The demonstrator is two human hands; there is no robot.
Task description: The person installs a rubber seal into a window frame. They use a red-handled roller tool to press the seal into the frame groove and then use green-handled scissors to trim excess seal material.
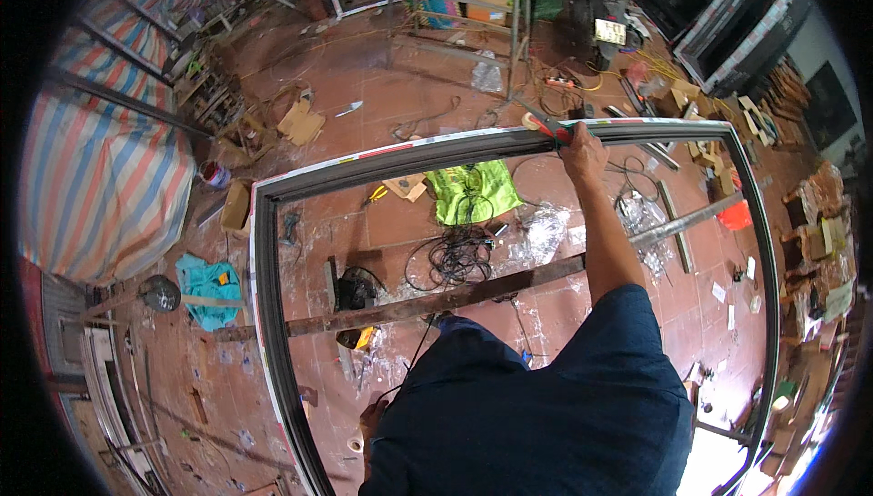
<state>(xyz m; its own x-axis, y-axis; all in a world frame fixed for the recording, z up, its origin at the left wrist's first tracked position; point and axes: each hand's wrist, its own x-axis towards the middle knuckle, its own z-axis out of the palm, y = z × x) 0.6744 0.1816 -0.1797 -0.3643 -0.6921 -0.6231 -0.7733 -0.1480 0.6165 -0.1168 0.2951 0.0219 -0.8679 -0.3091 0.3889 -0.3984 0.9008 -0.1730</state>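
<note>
A large rectangular dark frame (373, 161), with patterned tape along its outer edge, surrounds me at a height above the floor. My right hand (587, 152) is at the far bar of this frame, right of its middle. Its fingers are closed around a red-and-dark hand tool (551, 131), whose exact kind I cannot make out; a pale round end shows at its left. Only a sliver of my left hand (367, 420) appears low beside my body, its fingers hidden. A black cord (414, 361) runs down toward it.
A long beam (436, 298) crosses beneath the frame. Tangled black cable (459, 258), a bright green bag (473, 189) and yellow-handled pliers (377, 193) lie on the tiled floor. A metal stand (518, 32) is at the far side; striped sheeting (105, 178) hangs left.
</note>
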